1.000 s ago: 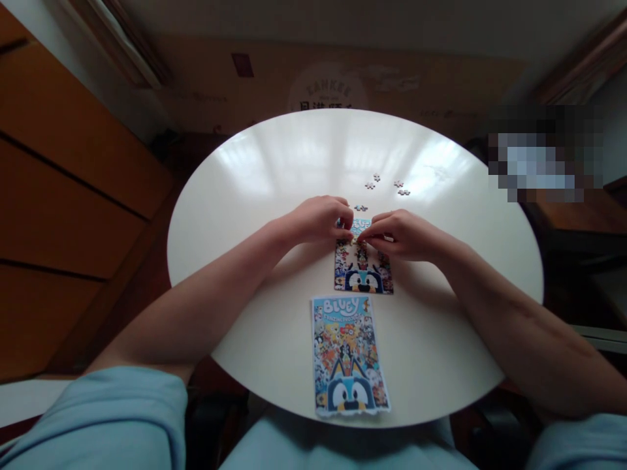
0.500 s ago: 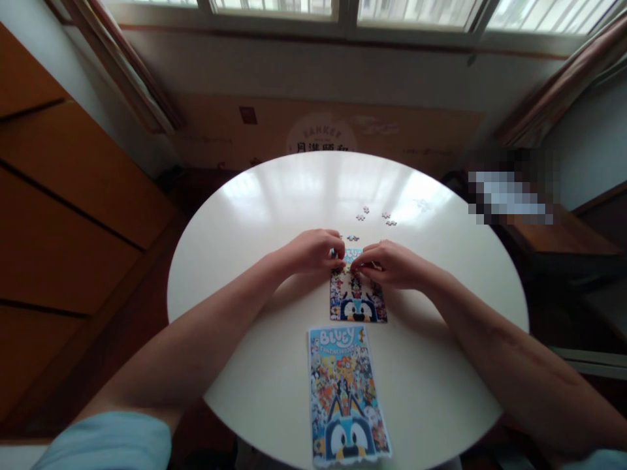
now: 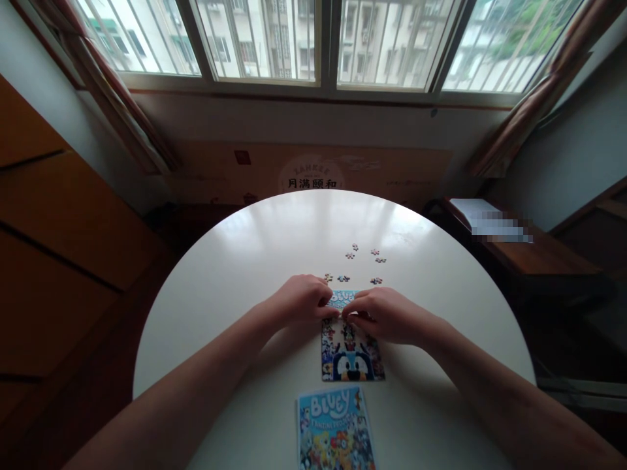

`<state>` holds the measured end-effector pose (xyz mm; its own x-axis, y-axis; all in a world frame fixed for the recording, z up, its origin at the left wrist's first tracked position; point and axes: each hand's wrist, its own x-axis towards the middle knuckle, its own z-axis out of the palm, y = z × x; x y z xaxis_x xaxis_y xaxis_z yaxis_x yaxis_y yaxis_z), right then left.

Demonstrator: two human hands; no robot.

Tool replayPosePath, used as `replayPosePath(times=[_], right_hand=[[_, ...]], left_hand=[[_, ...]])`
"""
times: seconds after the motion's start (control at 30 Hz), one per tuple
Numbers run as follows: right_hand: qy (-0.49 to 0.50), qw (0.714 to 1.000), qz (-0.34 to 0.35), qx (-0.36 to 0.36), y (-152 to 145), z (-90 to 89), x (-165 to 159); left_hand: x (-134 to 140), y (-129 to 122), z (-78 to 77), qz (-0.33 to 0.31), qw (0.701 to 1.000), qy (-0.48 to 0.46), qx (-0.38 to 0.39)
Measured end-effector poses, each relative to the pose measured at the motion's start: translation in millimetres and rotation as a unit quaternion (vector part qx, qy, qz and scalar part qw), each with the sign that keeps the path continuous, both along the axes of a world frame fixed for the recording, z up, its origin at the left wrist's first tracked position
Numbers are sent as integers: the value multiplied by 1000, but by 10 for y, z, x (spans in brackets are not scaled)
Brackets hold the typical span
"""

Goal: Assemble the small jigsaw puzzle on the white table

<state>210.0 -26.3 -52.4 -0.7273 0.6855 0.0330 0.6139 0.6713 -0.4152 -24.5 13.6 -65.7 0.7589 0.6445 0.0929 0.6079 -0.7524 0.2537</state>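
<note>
A partly assembled jigsaw puzzle (image 3: 353, 365) lies flat on the white round table, a blue cartoon dog's face at its near edge. My left hand (image 3: 306, 299) rests over the puzzle's upper left, thumb stretched toward the middle and fingers curled; whatever it grips is hidden. From the right, my right hand (image 3: 386, 314) pinches a small jigsaw piece at the puzzle's centre, its fingertips almost touching the left thumb. Bare gaps show in the puzzle below the fingers. Nearer to me lies a printed reference picture (image 3: 336, 424) headed "Bluey", cut off by the view's bottom edge.
Beyond the puzzle, loose jigsaw pieces (image 3: 343, 279) are scattered on the round table (image 3: 210, 281), several in all. At right stands a wooden side table (image 3: 543, 254) with a pale sheet on it. A printed box (image 3: 406, 170) is by the wall under the windows.
My view has tilted up, so the table and puzzle sit lower and more of the windows shows. Both hands stay at the puzzle's middle, and a loose piece beyond my right hand is now uncovered.
</note>
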Motion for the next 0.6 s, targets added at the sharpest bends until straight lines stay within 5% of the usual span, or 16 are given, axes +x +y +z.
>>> replayPosePath(times=[0.1,0.3,0.6], right_hand=[[7,1000,4,-7,19,-10,18],[13,1000,16,-15,53,-29,40],[81,997,-5,7,113,-74,162]], left_hand=[[-29,22,-2,13,1000,-20,-11],[-86,168,-117,146,983,-107,41],[-11,259,-153,153,983,-98,14]])
